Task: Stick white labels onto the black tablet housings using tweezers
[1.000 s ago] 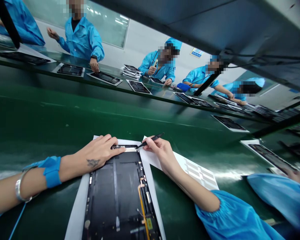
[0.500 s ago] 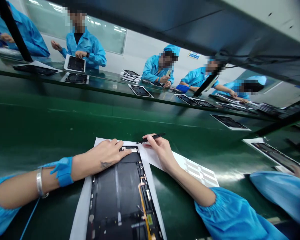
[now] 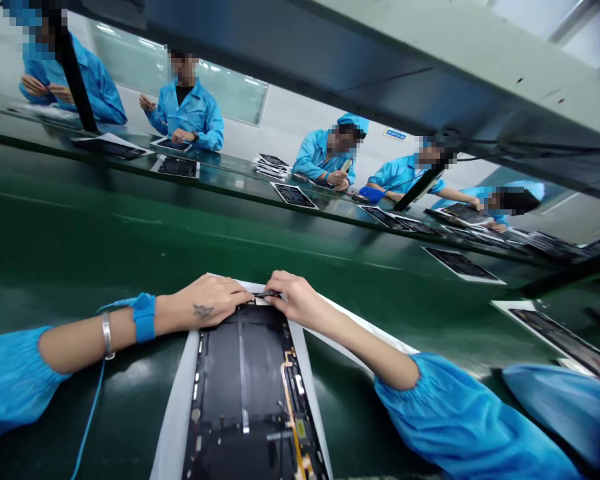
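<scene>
An opened tablet housing (image 3: pixel 260 373), black inside with an orange flex cable along its right side, lies on a white backing sheet (image 3: pixel 173 413) in front of me. At its far edge, my left hand (image 3: pixel 215 300) has its fingertips drawn together; whatever they pinch is too small to make out. My right hand (image 3: pixel 293 297) is closed on slim black tweezers (image 3: pixel 267 293), whose tip points toward my left fingertips. Both hands nearly meet over a small pale strip (image 3: pixel 263 301) at the housing's top end. A blue wrist strap (image 3: pixel 144 318) circles my left wrist.
Partly under my right forearm lies another white sheet (image 3: pixel 350 317). A neighbour's blue sleeve (image 3: pixel 560 400) and a tablet housing (image 3: pixel 550 330) are at the right. Across the green bench (image 3: pixel 130 233), several people work among more housings. A metal shelf (image 3: pixel 380 67) hangs overhead.
My right hand has moved left and down with the tweezers, whose tip now reaches the housing's top end. My left fingertips have drawn together there. The view has shifted slightly.
</scene>
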### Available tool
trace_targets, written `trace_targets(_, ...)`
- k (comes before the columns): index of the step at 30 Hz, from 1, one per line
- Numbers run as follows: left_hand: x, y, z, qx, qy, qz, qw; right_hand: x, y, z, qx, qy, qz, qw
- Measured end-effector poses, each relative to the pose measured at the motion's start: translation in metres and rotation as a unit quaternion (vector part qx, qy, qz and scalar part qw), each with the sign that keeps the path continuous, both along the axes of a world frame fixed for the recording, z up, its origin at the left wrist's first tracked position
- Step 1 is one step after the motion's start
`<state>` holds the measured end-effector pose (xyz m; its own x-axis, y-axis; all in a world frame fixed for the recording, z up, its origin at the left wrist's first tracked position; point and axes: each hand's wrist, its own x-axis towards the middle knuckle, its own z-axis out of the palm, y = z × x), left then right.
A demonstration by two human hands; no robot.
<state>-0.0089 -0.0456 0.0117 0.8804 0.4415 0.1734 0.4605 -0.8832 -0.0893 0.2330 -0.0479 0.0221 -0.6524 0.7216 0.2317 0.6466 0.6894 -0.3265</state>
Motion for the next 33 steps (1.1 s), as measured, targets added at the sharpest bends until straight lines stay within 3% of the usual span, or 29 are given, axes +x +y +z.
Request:
trace_targets(7, -0.005, 0.004, -0.017, -0.013, -0.094, -0.013, 0.995, -0.019, 0.012, 0.014, -0.002, -0.146, 0.071, 0.987)
trace_targets(16, -0.004, 0.001, -0.012, -0.016, -0.070, -0.012, 0.997, -0.018, 0.014, 0.032, 0.014, -0.269, 0.110, 0.957)
trace_targets(21, 0.000, -0.002, -0.008, 0.008, -0.050, -0.006, 0.999, 0.013, 0.012, 0.024, -0.048, -0.206, 0.050, 0.976)
trace_targets(25, 0.003, -0.002, -0.010, 0.004, -0.070, -0.007, 0.998, 0.022, -0.005, 0.001, -0.002, -0.021, -0.027, 0.999)
trace_targets(27, 0.003, -0.001, -0.011, -0.001, -0.078, -0.010, 0.997, 0.021, -0.016, -0.009, 0.001, 0.042, -0.011, 0.999)
trace_targets(30, 0.002, -0.001, -0.012, -0.002, -0.087, -0.010, 0.996, 0.020, -0.025, -0.011, -0.019, 0.023, 0.042, 0.999)
trace_targets(33, 0.000, -0.001, -0.012, 0.014, -0.088, -0.019, 0.996, 0.025, -0.026, -0.004, -0.028, -0.014, 0.035, 0.999)
